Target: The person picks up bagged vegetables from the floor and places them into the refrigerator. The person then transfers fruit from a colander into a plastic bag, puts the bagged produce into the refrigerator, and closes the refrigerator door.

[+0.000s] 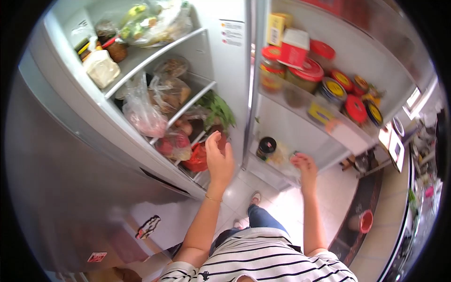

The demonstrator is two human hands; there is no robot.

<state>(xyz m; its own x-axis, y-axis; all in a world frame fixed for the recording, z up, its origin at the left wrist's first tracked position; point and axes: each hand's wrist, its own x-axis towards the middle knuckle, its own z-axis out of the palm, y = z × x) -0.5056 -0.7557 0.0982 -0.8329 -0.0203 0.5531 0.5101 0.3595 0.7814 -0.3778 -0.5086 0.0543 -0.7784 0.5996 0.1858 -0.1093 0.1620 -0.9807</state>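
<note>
My left hand (pixel 220 159) is raised in front of the lower fridge shelves, fingers stretched up and thumb apart, with nothing in it. Behind it are a bunch of leafy greens (pixel 220 109) and a red plastic bag (pixel 196 159). My right hand (pixel 305 169) is beside the lower door bin (pixel 282 177), its fingers loosely bent and slightly blurred. No held object shows in it; whether it touches the bin, I cannot tell. A black-lidded jar (pixel 267 145) stands in that bin.
The fridge door (pixel 300 117) stands open on the right, its upper bin full of several lidded jars (pixel 305 69). Bagged food (pixel 143 110) crowds the shelves on the left. Below is a tiled floor (pixel 237 192); a counter (pixel 399 211) runs along the right.
</note>
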